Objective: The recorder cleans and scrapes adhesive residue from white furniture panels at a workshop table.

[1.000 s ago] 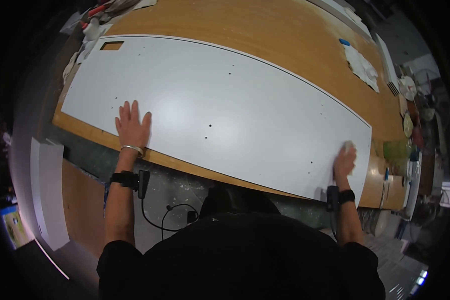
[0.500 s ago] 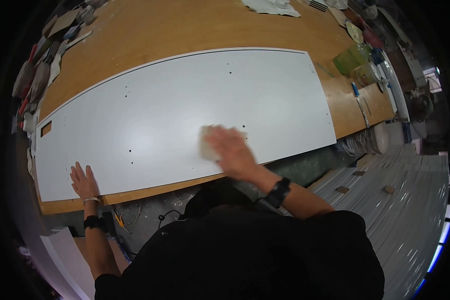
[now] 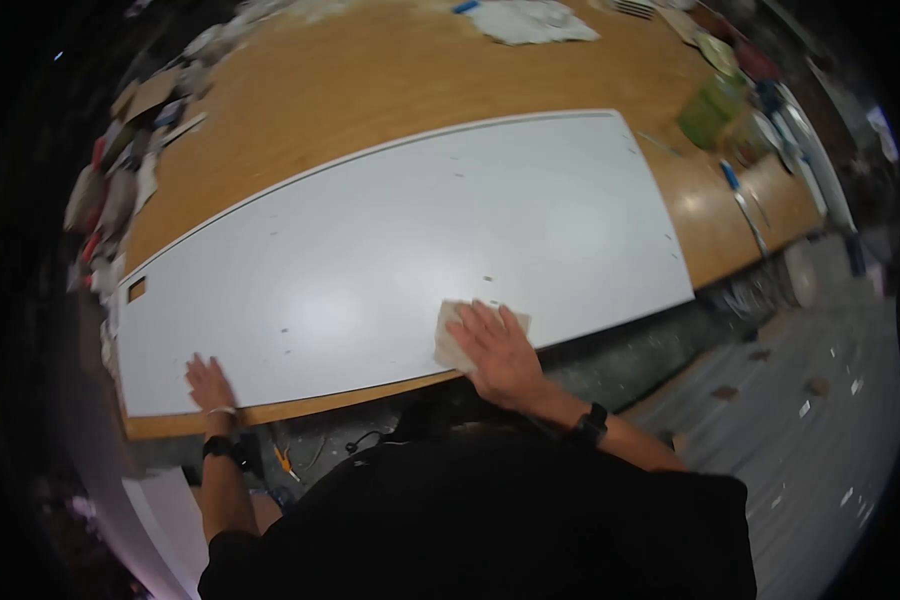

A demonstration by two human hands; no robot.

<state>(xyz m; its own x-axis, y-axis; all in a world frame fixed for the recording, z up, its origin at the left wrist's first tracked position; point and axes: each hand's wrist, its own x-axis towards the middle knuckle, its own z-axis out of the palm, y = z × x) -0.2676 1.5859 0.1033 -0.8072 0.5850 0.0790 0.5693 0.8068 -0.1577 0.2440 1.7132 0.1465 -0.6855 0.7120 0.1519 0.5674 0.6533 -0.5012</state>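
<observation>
A long white panel [image 3: 400, 250] with small holes lies flat on a wooden workbench [image 3: 370, 90]. My right hand [image 3: 500, 350] presses a pale cloth [image 3: 452, 338] onto the panel near its front edge, fingers spread over it. At the panel's near left corner my left hand [image 3: 208, 383] rests flat on the white surface, fingers apart, holding nothing. A rectangular cut-out [image 3: 137, 290] sits near the panel's left end. Both wrists carry dark bands.
Clutter of papers and small items [image 3: 120, 180] lines the bench's left edge. A white sheet [image 3: 530, 20] lies at the back; a green container [image 3: 708, 112] and tools [image 3: 745, 195] stand at the right end. Grey speckled floor [image 3: 800, 400] lies to the right.
My right hand has slid the cloth toward the panel's front edge, closer to me. My left hand stays flat on the panel's near left corner. My view has shifted slightly.
</observation>
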